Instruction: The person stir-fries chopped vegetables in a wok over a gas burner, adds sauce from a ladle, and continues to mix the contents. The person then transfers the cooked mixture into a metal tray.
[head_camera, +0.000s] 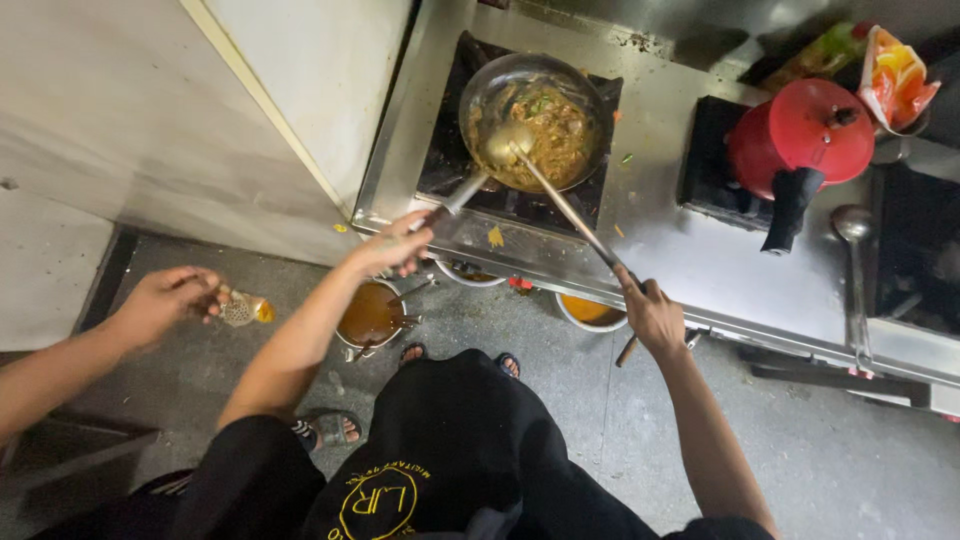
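The left hand (395, 243) is closed on the wok's handle (455, 198), steadying the wok (535, 120) just beyond it, while the right hand (650, 315) grips a long ladle (560, 205) by its far end — away from the heat — bowl resting in the brown stir-fry (555, 135).

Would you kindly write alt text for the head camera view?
A person's left hand grips a wok handle on a steel stove while the right hand stirs the food with a long ladle. A co-worker's hand holds a small shaker.
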